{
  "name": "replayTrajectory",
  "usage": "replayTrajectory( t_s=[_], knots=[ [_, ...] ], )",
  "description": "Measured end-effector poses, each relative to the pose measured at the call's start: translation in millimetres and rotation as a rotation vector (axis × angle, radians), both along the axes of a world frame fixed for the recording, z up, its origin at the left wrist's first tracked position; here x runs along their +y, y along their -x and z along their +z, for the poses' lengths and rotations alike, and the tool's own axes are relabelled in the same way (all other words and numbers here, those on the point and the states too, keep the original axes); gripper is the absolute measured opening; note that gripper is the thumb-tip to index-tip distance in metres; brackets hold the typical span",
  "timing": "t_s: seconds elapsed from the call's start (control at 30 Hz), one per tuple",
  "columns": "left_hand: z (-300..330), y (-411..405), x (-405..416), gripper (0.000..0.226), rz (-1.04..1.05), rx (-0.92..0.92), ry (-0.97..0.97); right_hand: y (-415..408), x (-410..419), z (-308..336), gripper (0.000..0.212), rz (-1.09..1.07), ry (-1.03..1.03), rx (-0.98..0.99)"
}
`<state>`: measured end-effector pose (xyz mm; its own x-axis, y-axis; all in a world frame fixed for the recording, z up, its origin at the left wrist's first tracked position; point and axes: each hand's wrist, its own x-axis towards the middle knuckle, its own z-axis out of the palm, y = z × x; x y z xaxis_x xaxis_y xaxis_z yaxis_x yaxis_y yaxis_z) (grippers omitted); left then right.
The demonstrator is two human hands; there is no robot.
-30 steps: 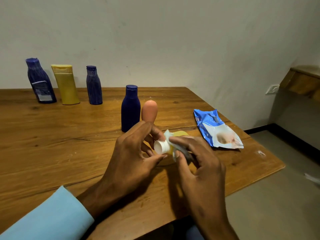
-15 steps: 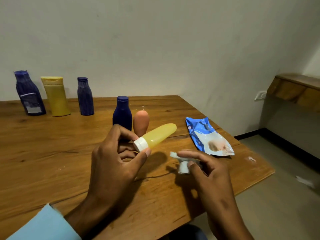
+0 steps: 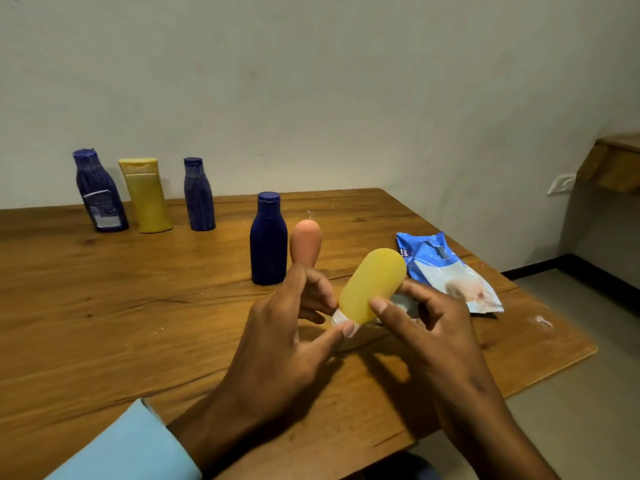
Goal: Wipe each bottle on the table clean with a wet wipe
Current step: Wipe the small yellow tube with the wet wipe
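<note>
My right hand (image 3: 433,327) has brought the wipe (image 3: 403,303) back onto the yellow bottle (image 3: 372,285), whose cap my left hand (image 3: 287,327) pinches, so wiping resumes.

The wet wipe (image 3: 403,304) is mostly hidden behind the right hand (image 3: 433,327).

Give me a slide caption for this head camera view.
Left hand holds a translucent yellow bottle by its white cap while right hand presses a white wipe against it.

Pale wall (image 3: 311,81) behind; white wall socket (image 3: 561,183) at right; wooden shelf (image 3: 613,164) above grey floor (image 3: 571,393)
</note>
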<state>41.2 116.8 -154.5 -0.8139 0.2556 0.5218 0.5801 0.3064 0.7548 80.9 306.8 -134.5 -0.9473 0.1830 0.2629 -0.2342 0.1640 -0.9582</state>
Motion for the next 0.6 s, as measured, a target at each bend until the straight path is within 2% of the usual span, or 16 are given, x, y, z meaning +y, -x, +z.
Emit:
replayTrajectory(
  t_s=[0.13,0.3,0.5,0.6],
  knots=[
    [-5,6,0,0.047,0.019,-0.046,0.082,8,14,-12,0.021,0.024,-0.267,0.023],
    [-7,8,3,0.038,0.032,0.029,0.255,18,22,-22,0.032,0.043,-0.427,0.079],
    [9,24,12,0.041,-0.002,0.023,0.362,40,33,-15,0.031,0.109,-0.462,0.107],
    [39,47,21,0.050,-0.026,0.116,0.475,66,45,-2,0.026,0.092,-0.437,0.156]
  ],
)
